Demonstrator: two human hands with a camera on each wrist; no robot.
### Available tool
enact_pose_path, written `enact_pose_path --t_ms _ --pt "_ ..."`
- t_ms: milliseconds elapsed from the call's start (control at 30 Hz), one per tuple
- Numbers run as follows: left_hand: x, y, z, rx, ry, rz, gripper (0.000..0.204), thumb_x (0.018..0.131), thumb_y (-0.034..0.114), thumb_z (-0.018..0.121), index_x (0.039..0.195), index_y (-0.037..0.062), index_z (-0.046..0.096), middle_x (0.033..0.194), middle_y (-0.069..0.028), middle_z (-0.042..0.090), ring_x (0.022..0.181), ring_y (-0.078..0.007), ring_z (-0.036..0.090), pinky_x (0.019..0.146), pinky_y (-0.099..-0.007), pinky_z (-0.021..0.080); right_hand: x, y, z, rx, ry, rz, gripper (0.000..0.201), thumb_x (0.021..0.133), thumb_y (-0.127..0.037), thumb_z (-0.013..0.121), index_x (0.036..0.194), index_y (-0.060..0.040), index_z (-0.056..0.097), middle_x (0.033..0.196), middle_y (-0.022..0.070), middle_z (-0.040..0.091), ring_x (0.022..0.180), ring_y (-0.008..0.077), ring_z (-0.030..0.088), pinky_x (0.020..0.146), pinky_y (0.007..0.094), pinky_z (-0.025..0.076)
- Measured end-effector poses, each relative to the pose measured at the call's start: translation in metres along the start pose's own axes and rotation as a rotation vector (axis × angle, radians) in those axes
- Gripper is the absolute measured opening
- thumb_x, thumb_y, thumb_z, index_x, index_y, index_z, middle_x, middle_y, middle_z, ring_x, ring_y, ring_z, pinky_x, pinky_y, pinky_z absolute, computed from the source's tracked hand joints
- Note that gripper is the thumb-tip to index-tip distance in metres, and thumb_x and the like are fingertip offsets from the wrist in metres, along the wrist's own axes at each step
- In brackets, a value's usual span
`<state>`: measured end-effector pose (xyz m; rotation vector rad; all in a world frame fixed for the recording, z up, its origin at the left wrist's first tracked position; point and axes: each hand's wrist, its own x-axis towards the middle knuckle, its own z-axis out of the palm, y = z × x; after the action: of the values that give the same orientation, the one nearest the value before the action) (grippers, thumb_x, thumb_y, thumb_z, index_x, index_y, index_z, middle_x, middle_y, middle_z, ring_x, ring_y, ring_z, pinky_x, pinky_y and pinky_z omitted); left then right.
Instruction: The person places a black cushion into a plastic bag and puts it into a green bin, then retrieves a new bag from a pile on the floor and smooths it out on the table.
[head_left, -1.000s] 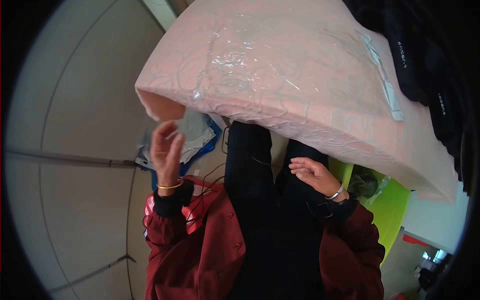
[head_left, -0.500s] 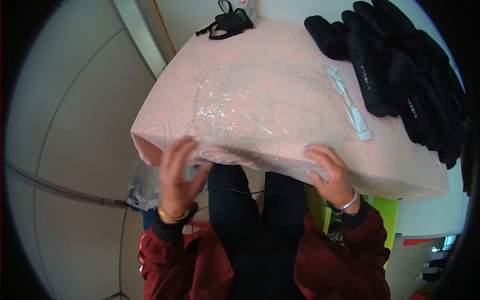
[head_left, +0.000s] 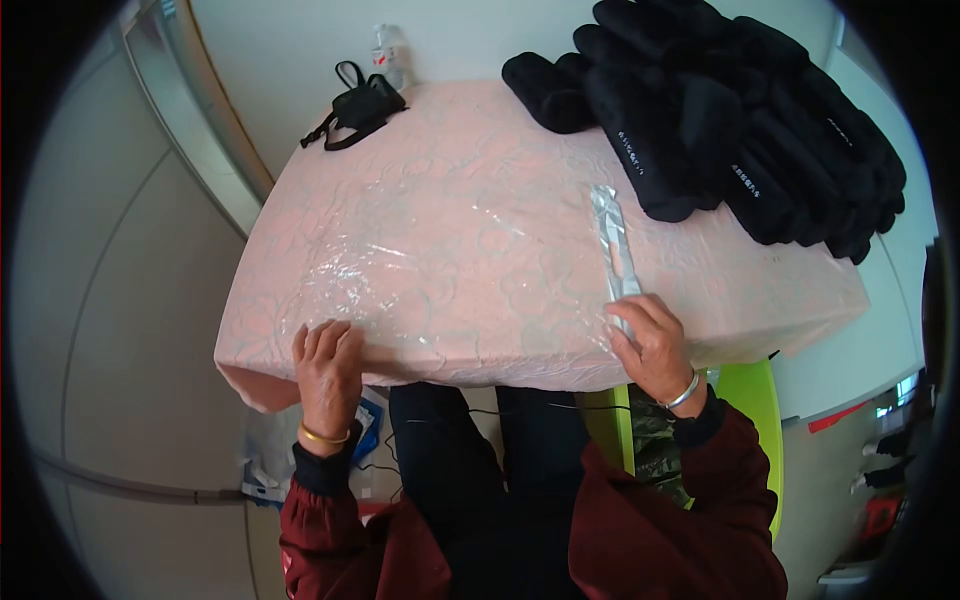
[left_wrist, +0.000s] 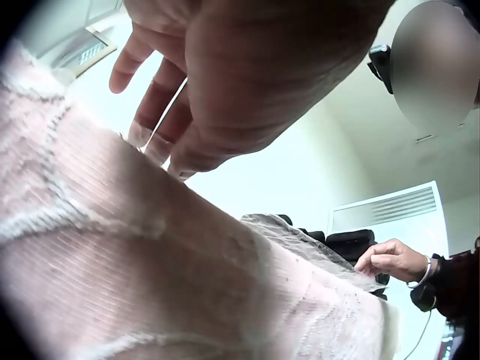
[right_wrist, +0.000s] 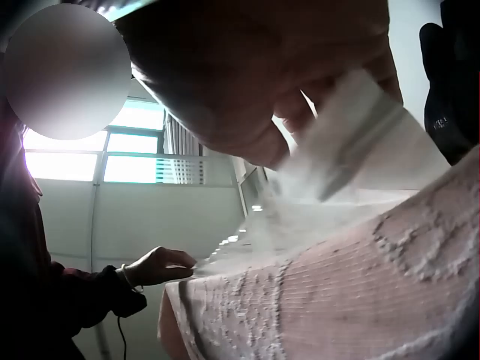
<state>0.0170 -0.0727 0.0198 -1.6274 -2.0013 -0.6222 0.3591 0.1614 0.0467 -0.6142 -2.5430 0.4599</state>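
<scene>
both hands at the near edge of a pink-covered table, on a clear plastic sheet

the left hand (head_left: 325,370) lies flat with fingers straight and close together, pressing the clear plastic sheet (head_left: 440,270) down near the front left corner of the pink lace tablecloth (head_left: 480,130). the right hand (head_left: 655,345) sits at the front edge further right, fingers curled down onto the sheet's edge where a bunched strip of plastic (head_left: 612,240) runs away across the cloth; the right wrist view shows the film rising between its fingers, so it pinches the sheet. the sheet lies spread over the near half of the cloth. a pile of black garments (head_left: 730,120) fills the far right corner, and a black strap pouch (head_left: 355,105) and a small bottle (head_left: 392,50) sit at the far edge.
</scene>
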Motion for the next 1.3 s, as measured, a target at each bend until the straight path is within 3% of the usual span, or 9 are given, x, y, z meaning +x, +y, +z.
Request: enact_pose_path --t_ms 67,200,267,433,567,800,1133,1233,1300 --pt "0.0 0.003 -0.003 0.024 -0.018 -0.016 0.023 0.08 0.008 0.066 0.102 0.0071 0.064 0.109 -0.0098 0.063 0.11 -0.0292 0.057 0.104 -0.052 0.035 0.0 0.002 0.002 -0.008 0.055 0.017 0.051 0.077 -0.009 0.072 0.124 -0.0005 0.056 0.133 0.0203 0.049 0.119 0.04 0.05 0.099 0.0448 0.043" --pt "0.014 0.056 0.0 -0.205 0.005 0.103 0.029 0.08 0.018 0.073 0.104 0.005 0.063 0.114 -0.0128 0.061 0.112 -0.0319 0.057 0.104 -0.0549 0.037 0.015 -0.013 0.026 -0.095 0.14 -0.164 0.048 0.077 -0.007 0.071 0.122 0.0012 0.056 0.134 0.0209 0.049 0.126 0.0406 0.046 0.103 0.0442 0.041" --pt "0.029 0.095 0.012 -0.327 -0.018 0.158 0.039 0.075 0.017 0.078 0.109 0.002 0.064 0.116 -0.0155 0.06 0.111 -0.0348 0.058 0.105 -0.0537 0.037 0.02 -0.024 0.043 -0.091 0.049 -0.197 0.055 0.077 -0.014 0.074 0.127 0.0007 0.054 0.139 0.0214 0.045 0.133 0.0407 0.039 0.108 0.0489 0.035" --pt "0.054 0.148 0.053 -0.437 -0.115 0.243 0.071 0.088 0.044 0.064 0.136 -0.0045 0.046 0.14 -0.0225 0.047 0.131 -0.0372 0.044 0.113 -0.0532 0.028 0.029 -0.042 0.059 -0.095 -0.111 -0.263 0.079 0.073 -0.023 0.079 0.14 -0.0001 0.044 0.15 0.0218 0.035 0.142 0.0398 0.029 0.113 0.0547 0.026" --pt "0.04 0.094 0.062 -0.137 -0.247 0.212 0.083 0.092 0.06 0.047 0.14 -0.0071 0.039 0.146 -0.0259 0.039 0.137 -0.0383 0.037 0.114 -0.0533 0.025 0.023 -0.024 0.049 -0.229 -0.203 -0.156 0.095 0.069 -0.029 0.08 0.147 0.0001 0.034 0.153 0.0246 0.029 0.143 0.0393 0.027 0.117 0.0508 0.019" --pt "0.01 -0.045 0.029 0.019 -0.333 0.036 0.086 0.092 0.062 0.045 0.143 -0.0071 0.036 0.149 -0.0266 0.036 0.14 -0.0407 0.032 0.114 -0.0506 0.024 0.009 0.003 0.035 -0.32 -0.122 -0.042 0.099 0.067 -0.031 0.082 0.146 0.0013 0.032 0.153 0.0255 0.028 0.144 0.0385 0.025 0.118 0.0491 0.02" --pt "-0.018 -0.044 0.002 0.031 -0.34 -0.096 0.09 0.091 0.065 0.045 0.145 -0.006 0.034 0.15 -0.0256 0.036 0.141 -0.0403 0.031 0.115 -0.0532 0.02 -0.015 0.022 0.021 -0.273 -0.076 -0.083 0.094 0.071 -0.032 0.079 0.145 0.0036 0.033 0.151 0.0252 0.03 0.143 0.0391 0.027 0.117 0.048 0.022" --pt "-0.034 -0.056 -0.01 0.07 -0.324 -0.105 0.079 0.094 0.053 0.05 0.145 -0.0055 0.034 0.15 -0.0249 0.035 0.14 -0.0412 0.032 0.115 -0.0504 0.022 -0.021 0.029 0.007 -0.02 -0.124 -0.167 0.083 0.078 -0.031 0.074 0.142 0.0052 0.037 0.149 0.0251 0.034 0.142 0.0394 0.029 0.116 0.0482 0.024" --pt "-0.034 -0.049 -0.014 0.101 -0.31 -0.11 0.08 0.093 0.052 0.053 0.145 -0.0055 0.034 0.15 -0.0252 0.035 0.14 -0.0407 0.032 0.115 -0.0517 0.021 -0.016 0.026 0.004 -0.049 -0.066 -0.132 0.079 0.08 -0.029 0.073 0.141 0.0054 0.038 0.148 0.025 0.035 0.142 0.0397 0.029 0.116 0.0482 0.025"
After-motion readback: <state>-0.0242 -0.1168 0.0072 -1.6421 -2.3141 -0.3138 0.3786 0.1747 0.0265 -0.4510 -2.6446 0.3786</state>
